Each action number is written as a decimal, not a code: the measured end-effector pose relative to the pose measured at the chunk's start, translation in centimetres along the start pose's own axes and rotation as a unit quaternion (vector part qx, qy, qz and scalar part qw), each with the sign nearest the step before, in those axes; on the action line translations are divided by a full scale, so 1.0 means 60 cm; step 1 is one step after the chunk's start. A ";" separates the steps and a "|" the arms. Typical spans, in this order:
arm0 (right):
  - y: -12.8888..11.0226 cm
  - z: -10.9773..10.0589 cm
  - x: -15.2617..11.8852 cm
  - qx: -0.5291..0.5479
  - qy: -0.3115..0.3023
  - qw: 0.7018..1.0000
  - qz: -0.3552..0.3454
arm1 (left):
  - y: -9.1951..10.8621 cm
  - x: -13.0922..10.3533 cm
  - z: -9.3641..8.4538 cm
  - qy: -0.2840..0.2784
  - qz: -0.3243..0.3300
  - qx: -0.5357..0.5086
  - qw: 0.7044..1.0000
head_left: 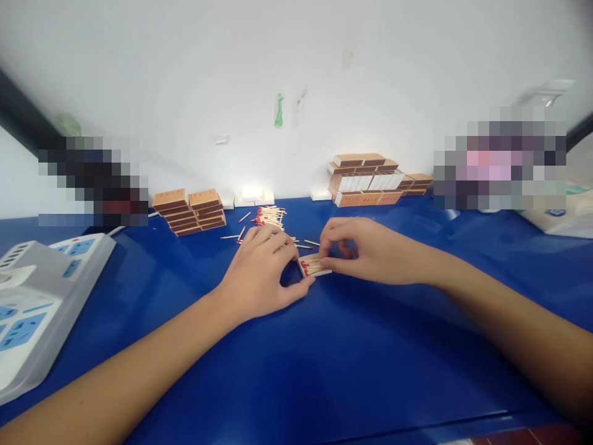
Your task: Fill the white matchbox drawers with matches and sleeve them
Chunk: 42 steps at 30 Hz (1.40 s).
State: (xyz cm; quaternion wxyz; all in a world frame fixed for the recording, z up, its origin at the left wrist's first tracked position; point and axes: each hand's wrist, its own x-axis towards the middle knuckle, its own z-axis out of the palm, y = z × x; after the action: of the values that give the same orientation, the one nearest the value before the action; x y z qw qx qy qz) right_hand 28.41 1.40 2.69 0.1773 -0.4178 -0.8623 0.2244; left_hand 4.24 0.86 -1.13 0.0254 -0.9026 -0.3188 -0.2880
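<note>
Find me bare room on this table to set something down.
Bare: blue tabletop between left forearm and right forearm, and between that forearm and the right-hand matchbox stack. Crowded: around the left hand, right hand, open tray and loose matches.

Plain blue is shown by the table around the white tray, red tips and pale sticks by the matches inside it, and tan banded with dark brown by the matchboxes to its left.
</note>
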 end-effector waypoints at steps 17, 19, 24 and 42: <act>0.045 0.045 0.042 -0.095 0.095 0.991 0.013 | 0.002 0.000 0.000 -0.007 0.057 -0.065 0.996; 0.042 0.045 0.040 -0.097 0.099 0.990 0.003 | 0.006 0.001 -0.002 -0.022 0.071 -0.075 0.994; 0.026 0.060 0.050 -0.083 0.140 0.987 -0.020 | 0.018 0.001 -0.004 -0.033 0.100 -0.098 0.990; 0.026 0.059 0.047 -0.091 0.090 0.991 -0.045 | 0.052 -0.015 -0.008 -0.084 0.168 -0.031 0.982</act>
State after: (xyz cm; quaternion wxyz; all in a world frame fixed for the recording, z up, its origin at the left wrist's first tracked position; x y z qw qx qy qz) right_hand 26.00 3.65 -0.77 0.2257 -0.4112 -0.8777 0.0978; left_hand 5.27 -2.25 -0.79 0.0192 -0.9647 -0.1543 -0.2127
